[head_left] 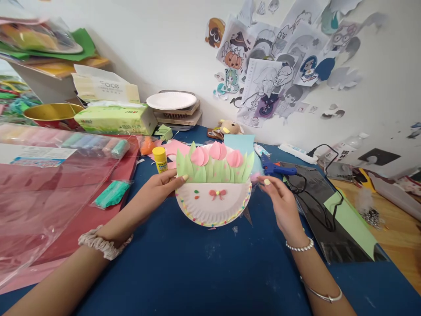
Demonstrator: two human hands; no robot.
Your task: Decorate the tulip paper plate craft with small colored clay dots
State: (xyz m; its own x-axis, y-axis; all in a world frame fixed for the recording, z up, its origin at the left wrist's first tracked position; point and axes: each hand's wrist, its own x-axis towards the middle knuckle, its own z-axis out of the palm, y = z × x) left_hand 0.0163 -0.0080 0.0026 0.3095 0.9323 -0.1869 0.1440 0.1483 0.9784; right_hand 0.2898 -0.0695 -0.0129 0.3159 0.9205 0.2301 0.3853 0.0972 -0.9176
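A white paper plate craft (213,206) is raised over the blue table, shaped like a flower basket. Green paper leaves (213,174) and pink paper tulips (217,150) rise from its cut upper edge. Coloured dots line its curved rim, and a small red bow (217,194) sits on its front beside a green and a red dot. My left hand (169,182) grips the craft at its upper left, thumb in front. By the right edge is my right hand (278,195), thumb and fingers drawn together near a small pinkish, blurred bit (255,177); what they hold is unclear.
A yellow glue stick (160,159) stands behind my left hand. A blue glue gun (278,169) with a black cord lies behind the right. Clay packs (112,194) and pink sheets cover the left. Tissues (115,118) and paper plates (171,100) stand along the wall.
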